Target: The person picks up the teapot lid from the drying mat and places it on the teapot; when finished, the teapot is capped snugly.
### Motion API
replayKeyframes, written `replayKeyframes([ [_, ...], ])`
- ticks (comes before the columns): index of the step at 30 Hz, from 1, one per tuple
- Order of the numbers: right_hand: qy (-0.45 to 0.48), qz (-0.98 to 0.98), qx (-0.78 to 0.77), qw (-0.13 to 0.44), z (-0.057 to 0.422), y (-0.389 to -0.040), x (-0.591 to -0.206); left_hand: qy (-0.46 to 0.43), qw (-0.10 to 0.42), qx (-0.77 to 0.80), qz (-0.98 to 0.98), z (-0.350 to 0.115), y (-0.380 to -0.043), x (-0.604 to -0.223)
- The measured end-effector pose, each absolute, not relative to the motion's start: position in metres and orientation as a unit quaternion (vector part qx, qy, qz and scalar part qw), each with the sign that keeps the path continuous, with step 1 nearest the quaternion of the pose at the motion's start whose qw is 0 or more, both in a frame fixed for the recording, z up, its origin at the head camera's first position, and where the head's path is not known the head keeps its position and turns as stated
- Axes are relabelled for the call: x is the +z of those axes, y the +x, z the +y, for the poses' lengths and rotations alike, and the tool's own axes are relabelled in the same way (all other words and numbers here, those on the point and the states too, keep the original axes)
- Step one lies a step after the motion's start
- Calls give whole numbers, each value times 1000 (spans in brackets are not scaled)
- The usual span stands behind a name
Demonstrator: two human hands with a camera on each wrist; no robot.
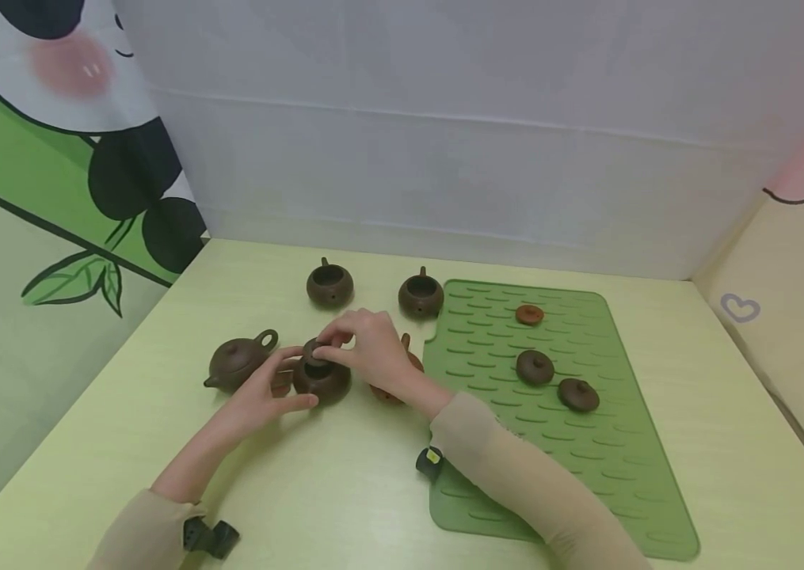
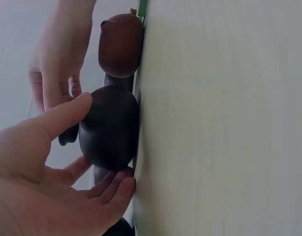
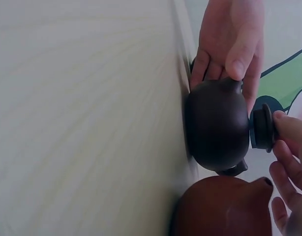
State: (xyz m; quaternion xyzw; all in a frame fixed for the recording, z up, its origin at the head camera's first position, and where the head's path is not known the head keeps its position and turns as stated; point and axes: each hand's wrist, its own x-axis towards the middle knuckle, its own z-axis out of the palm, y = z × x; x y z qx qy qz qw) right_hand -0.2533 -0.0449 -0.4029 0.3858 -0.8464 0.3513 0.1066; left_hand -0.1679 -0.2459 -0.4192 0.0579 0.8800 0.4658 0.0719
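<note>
My left hand [image 1: 259,400] holds a dark brown teapot [image 1: 326,386] on the table, thumb on one side and fingers on the other. In my right hand [image 1: 376,352] a dark round lid [image 3: 262,129] is pinched. That lid is tilted over the pot's opening, which still shows in the head view; the right wrist view puts it close to the rim. Right of this pot stands a reddish-brown teapot [image 3: 225,206], mostly covered by my right hand in the head view. A dark teapot [image 1: 234,362] with its lid on sits left of my left hand.
Two lidless teapots, one [image 1: 330,294] behind the held pot and another [image 1: 421,299] by the mat, stand farther back. The green mat [image 1: 615,491] on the right bears a reddish lid [image 1: 530,315] and two dark lids [image 1: 535,368]. A white cloth wall [image 1: 444,174] rises behind.
</note>
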Motion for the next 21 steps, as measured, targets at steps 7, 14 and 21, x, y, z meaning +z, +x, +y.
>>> replayKeyframes([
  [7, 382, -865, 315, 85, -48, -251, -406, 56, 69, 462, 882, -247, -168, -420],
  [14, 370, -875, 305, 57, -48, -247, -407, 59, 69, 460, 883, -246, -168, -418],
  [21, 366, -877, 306, 49, -49, -247, -408, 52, 75, 457, 885, -245, -167, -416],
])
